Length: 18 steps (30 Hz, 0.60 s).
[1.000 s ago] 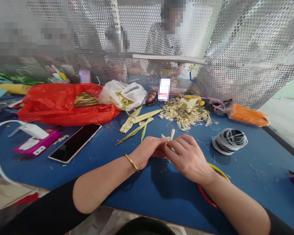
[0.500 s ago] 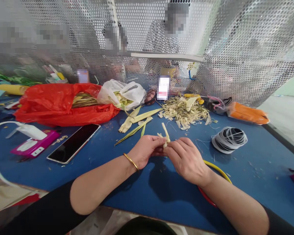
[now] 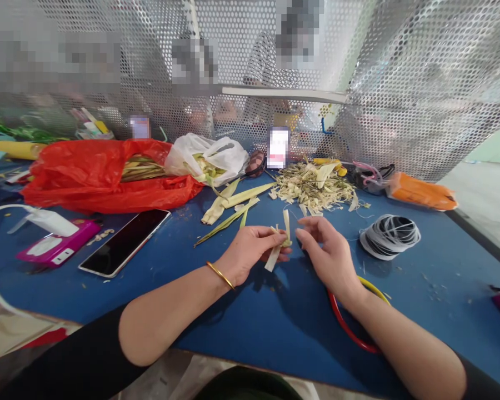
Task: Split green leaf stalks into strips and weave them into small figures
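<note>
Between the thumb and fingers of my left hand (image 3: 248, 253) is a pale, folded strip of dried husk (image 3: 271, 260). One end stands up above the grip and another hangs below it. My right hand (image 3: 331, 255) is just to the right of the strip, not touching it, with thumb and fingers apart and nothing visible in them. Beyond my hands lie longer husk leaves (image 3: 237, 199) and a pile of husk scraps (image 3: 316, 186). A ring-shaped red and yellow handle (image 3: 340, 322) lies partly under my right wrist.
On the blue table (image 3: 241, 328) are a phone (image 3: 127, 241), a purple power strip (image 3: 69, 244), a red plastic bag (image 3: 83, 172), a white bag (image 3: 229, 155), a spool of thread (image 3: 389, 238) and an orange packet (image 3: 420, 191). A perforated screen (image 3: 233, 50) stands behind, people beyond it.
My right hand has let go of the husk strip, drawn away to the right and opened. My left hand keeps its grip, and the strip's lower end now shows.
</note>
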Available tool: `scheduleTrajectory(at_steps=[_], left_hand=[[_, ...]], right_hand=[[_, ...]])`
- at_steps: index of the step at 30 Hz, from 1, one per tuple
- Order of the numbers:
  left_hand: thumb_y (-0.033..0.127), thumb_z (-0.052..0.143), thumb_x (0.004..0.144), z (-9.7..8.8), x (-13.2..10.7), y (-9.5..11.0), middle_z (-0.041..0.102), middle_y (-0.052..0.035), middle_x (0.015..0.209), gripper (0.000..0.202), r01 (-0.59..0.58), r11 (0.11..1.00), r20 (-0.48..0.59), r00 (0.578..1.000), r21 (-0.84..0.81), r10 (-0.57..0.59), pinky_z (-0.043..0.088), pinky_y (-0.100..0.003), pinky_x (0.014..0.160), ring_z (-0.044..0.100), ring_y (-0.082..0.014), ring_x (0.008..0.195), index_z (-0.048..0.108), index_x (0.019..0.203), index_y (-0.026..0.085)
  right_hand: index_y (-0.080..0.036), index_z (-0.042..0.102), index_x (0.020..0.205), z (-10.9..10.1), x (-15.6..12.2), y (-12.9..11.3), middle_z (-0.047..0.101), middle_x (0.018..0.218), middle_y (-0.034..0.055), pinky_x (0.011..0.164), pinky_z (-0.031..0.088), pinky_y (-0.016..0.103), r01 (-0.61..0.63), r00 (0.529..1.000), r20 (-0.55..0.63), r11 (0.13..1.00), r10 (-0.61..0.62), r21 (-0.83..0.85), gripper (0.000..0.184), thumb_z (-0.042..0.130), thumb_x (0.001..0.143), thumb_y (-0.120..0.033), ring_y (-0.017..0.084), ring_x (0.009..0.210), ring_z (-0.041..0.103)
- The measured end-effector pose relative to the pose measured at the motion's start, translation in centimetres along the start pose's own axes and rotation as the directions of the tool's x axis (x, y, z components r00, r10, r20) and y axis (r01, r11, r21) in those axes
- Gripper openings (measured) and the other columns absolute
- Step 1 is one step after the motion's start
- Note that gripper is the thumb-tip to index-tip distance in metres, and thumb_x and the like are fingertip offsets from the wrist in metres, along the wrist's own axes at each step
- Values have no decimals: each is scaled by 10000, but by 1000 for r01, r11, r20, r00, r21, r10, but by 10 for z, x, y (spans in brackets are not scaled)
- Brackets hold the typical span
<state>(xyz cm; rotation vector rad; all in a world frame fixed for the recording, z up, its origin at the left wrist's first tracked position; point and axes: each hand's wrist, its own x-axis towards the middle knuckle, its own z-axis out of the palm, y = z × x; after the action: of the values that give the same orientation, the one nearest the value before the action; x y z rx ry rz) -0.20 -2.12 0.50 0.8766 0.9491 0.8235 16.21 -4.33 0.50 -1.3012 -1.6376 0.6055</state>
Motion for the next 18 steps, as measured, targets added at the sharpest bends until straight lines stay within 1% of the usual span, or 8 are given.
scheduleTrajectory(at_steps=[1, 2, 5, 7, 10, 13, 16, 18], left_hand=[[364, 811, 637, 1, -1, 0, 704, -63, 730, 318, 9, 1000, 16, 1000, 14, -9, 546, -304, 678, 669, -173, 680, 713, 813, 118], [362, 813, 634, 1, -2, 0, 707, -67, 730, 316, 17, 999, 31, 999, 34, -18, 548, -305, 689, 669, -169, 673, 713, 805, 117], [366, 822, 620, 2, -3, -1, 703, -59, 702, 317, 27, 993, 58, 998, 111, -33, 540, -278, 675, 654, -140, 625, 715, 784, 117], [357, 826, 612, 2, -2, -2, 689, -45, 662, 311, 24, 989, 56, 998, 143, -32, 531, -255, 647, 638, -122, 592, 715, 773, 115], [313, 819, 623, 2, -1, -3, 675, -29, 633, 298, 26, 990, 20, 999, 136, -28, 530, -249, 625, 619, -106, 552, 720, 825, 117], [264, 793, 654, 2, -1, -3, 668, -24, 627, 269, 22, 989, -10, 1000, 149, -20, 530, -251, 622, 611, -102, 543, 725, 870, 119], [236, 767, 674, 2, -1, -5, 655, -18, 617, 188, 2, 980, 30, 1000, 199, -8, 527, -248, 619, 600, -100, 550, 728, 816, 119], [225, 758, 672, 2, -1, -6, 639, -12, 600, 136, -19, 972, 71, 997, 233, 3, 521, -243, 606, 589, -100, 549, 716, 746, 118]], right_hand=[[-179, 607, 936, 0, 2, 0, 605, 724, 7, 580, 431, 257, -124, 992, 37, 988, 121, 96, 249, 571, 861, -413, 131, 610, 528], [-174, 619, 897, 1, 4, 0, 600, 707, 1, 568, 425, 252, -209, 976, 101, 962, 194, 175, 282, 590, 836, -448, 125, 597, 518], [-174, 608, 723, 3, 6, -3, 553, 627, -27, 561, 401, 241, -290, 948, 222, 909, 229, 298, 308, 657, 765, -475, 109, 578, 486], [-179, 577, 658, 3, 6, -2, 516, 581, -41, 552, 383, 238, -278, 950, 231, 909, 211, 312, 303, 668, 752, -453, 104, 559, 463], [-184, 563, 634, 4, 5, 5, 495, 547, -39, 535, 369, 245, -279, 954, 182, 925, 237, 257, 284, 627, 776, -422, 108, 536, 449], [-183, 622, 757, 3, 5, 12, 568, 622, -11, 570, 412, 265, -270, 962, 67, 953, 263, 137, 187, 612, 776, -369, 134, 578, 504], [-196, 671, 986, 1, 6, 11, 664, 892, 50, 723, 468, 307, -122, 992, 13, 992, 122, 20, 250, 624, 782, -334, 187, 812, 603], [-216, 703, 950, 0, 5, 8, 678, 935, 55, 775, 470, 314, -27, 995, 91, 1000, 28, -7, 203, 637, 804, -340, 197, 879, 620]])
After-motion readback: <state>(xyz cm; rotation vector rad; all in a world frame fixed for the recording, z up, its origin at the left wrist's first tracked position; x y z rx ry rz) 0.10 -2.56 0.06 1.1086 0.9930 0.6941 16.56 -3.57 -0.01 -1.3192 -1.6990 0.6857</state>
